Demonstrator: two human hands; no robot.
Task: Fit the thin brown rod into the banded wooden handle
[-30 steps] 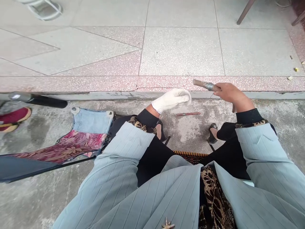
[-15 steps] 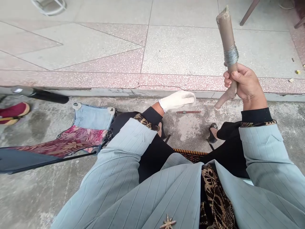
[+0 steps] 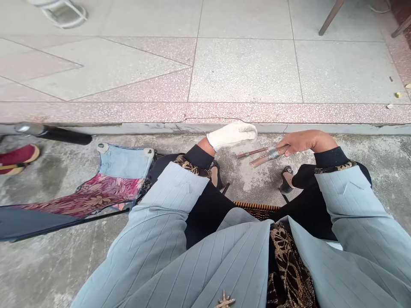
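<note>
My right hand [image 3: 303, 141] is closed around one end of a wooden stick [image 3: 260, 161], low over the concrete between my feet. Silvery wire is wound in a thick band round the stick, just beyond my fingers. My left hand [image 3: 234, 135] wears a white knitted glove, its fingers pressed together with the back of the hand upward. Whatever may be inside them is hidden. Between the two hands is a thin reddish-brown rod [image 3: 257, 151] with a little wire round it. I cannot tell whether it hangs or lies on the ground.
A raised terrazzo step [image 3: 154, 112] runs across in front of me. At my left stands a folding fabric chair [image 3: 123, 162], with a dark tube [image 3: 64, 133] and a red shoe [image 3: 19, 156] beyond. A white stool [image 3: 64, 15] and a brown furniture leg [image 3: 330, 18] are farther off.
My right hand has come down and inward, swinging the wire-wound stick from upright to nearly level, pointing left. The thin rod has tilted slightly. My gloved left hand has barely moved.
</note>
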